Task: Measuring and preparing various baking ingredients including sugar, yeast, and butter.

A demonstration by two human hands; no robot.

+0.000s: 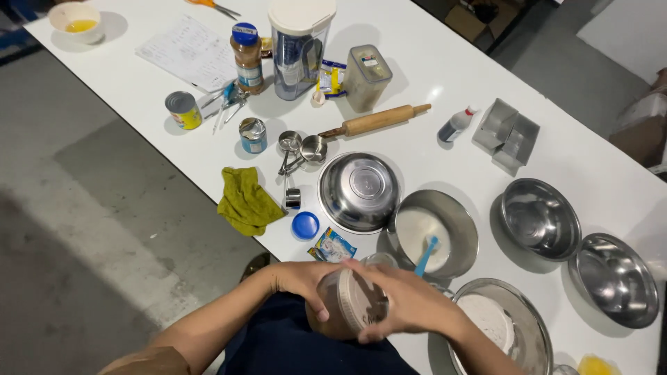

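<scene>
My left hand (300,283) grips the body of a round jar (332,309) of brownish stuff, held on its side at the near table edge. My right hand (406,302) wraps over the jar's pale lid (361,305). Just beyond the hands lie a small torn packet (332,245) and a blue cap (305,225). A steel bowl of white liquid (436,232) with a light blue spatula (426,255) stands right behind my right hand. A bowl of white flour (501,326) sits to the right of my right forearm.
An upturned steel bowl (359,191), two empty steel bowls (540,217) (614,278), a rolling pin (377,120), measuring cups (300,149), two cans (183,110) (253,135), a green cloth (246,202), a tall pitcher (299,45) and a brown jar (247,58) crowd the white table (445,62). Grey floor lies at left.
</scene>
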